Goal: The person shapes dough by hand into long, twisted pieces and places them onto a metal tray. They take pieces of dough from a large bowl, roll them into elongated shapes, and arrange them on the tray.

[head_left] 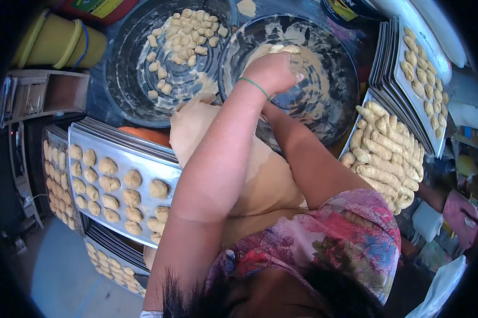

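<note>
Item 1: your left hand (pixel 275 73), fingers curled, contents indeterminable, over the floured basin (pixel 332 106).
Item 2: your right hand, hidden behind your left wrist; state indeterminable.
Item 3: dough pieces (pixel 286 49), just beyond your left hand, inside that basin.

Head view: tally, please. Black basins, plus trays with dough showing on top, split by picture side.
Black basins: 2
Dough-topped trays, picture left: 3
Dough-topped trays, picture right: 2
Total: 7
</note>
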A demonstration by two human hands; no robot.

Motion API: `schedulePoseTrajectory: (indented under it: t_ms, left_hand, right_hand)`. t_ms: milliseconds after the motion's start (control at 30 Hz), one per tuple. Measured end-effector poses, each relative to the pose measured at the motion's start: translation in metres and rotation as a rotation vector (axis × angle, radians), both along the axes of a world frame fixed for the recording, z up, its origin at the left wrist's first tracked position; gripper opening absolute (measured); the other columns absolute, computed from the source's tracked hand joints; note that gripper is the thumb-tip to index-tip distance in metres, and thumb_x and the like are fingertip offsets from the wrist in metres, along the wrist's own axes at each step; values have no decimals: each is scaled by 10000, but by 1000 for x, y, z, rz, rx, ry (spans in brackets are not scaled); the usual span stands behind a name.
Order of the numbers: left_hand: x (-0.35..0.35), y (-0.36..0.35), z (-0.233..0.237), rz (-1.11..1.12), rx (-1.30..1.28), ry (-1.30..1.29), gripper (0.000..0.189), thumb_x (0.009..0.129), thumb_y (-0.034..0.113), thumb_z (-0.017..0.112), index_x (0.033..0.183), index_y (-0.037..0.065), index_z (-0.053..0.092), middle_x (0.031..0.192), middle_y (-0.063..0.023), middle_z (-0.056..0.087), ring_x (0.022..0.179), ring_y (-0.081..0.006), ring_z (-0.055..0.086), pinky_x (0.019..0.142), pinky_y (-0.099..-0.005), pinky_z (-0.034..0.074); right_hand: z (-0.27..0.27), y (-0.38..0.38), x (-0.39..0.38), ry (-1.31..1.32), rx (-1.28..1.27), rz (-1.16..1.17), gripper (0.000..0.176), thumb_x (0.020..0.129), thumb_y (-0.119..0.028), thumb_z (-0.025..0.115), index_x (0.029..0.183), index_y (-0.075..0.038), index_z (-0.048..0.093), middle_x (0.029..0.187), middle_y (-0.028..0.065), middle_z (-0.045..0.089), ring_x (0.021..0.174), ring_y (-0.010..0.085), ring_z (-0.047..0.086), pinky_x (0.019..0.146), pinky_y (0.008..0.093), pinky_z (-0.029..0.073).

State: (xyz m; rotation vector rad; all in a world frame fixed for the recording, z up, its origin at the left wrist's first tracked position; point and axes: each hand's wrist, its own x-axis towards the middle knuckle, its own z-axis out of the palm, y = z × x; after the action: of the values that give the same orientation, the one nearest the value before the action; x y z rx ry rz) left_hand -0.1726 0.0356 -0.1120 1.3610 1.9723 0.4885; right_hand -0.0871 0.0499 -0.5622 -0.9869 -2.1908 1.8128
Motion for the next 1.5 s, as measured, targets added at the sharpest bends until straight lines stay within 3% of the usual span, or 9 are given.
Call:
schedulePoseTrajectory:
  t_ms: [233,333,433,600,700,833,967,1333,1500]
  left_hand:
    - [-8,-5,7,66,20,-47,583,768,389,655,1182,-4,538,1126,-217,591,1048,-343,569,891,-370,440]
    - [-2,-5,9,59,11,-41,574,770,382,655,1182,-1,539,1117,-222,594,1042,-343,573,886,-365,443]
    - [-1,-4,10,24,0,-67,580,770,383,656,1183,-5,536,1105,-228,596,1032,-345,577,882,-362,444]
    - [-5,-7,9,34,14,-58,577,769,386,656,1178,-4,539,1095,-230,600,1025,-346,580,880,-365,446]
    - [-5,-7,5,21,22,-28,572,771,389,653,1176,0,542,1092,-231,600,1029,-346,578,881,-367,447]
    - [2,-6,11,10,29,-51,569,772,395,649,1175,8,545,1090,-227,602,1037,-346,574,885,-373,446]
    - [3,-7,8,-6,-18,-37,573,768,402,653,1179,17,547,1121,-220,591,1044,-348,569,890,-380,443]
    - [-2,-9,-3,-23,56,22,536,778,373,635,1162,8,554,1026,-213,628,950,-333,610,834,-383,471]
    - [-3,-10,4,-48,6,0,536,772,370,634,1162,12,557,1049,-215,619,981,-324,599,855,-381,460]
  right_hand:
    - [153,6,30,-574,359,300,449,742,-208,601,1175,-99,564,1140,162,591,1064,313,558,927,402,409]
    - [119,-24,59,-671,649,225,552,744,-341,661,1247,-168,512,1205,132,560,1111,324,527,953,445,386]
    - [113,-12,61,-593,277,320,453,732,-279,641,1164,-180,550,1099,121,606,993,336,581,890,436,433]
    - [164,25,85,-556,520,-204,321,760,-189,587,1067,-100,576,1035,154,618,977,345,580,824,437,462]
    - [166,28,111,-547,638,-78,257,743,-191,579,974,-80,599,1004,167,624,945,352,589,805,441,461]
    - [112,41,123,-570,442,821,259,754,-262,570,944,-96,629,904,170,615,895,357,585,804,431,461]
    - [142,31,86,-613,459,-241,508,782,-381,577,1222,-137,504,1316,134,451,1175,340,459,926,495,390]
    - [69,0,34,-660,190,777,553,791,-290,582,1317,-240,420,1425,149,300,1195,327,459,943,380,424]
    - [124,3,45,-686,385,707,493,805,-334,558,1261,-171,463,1309,156,424,1137,340,488,921,420,420]
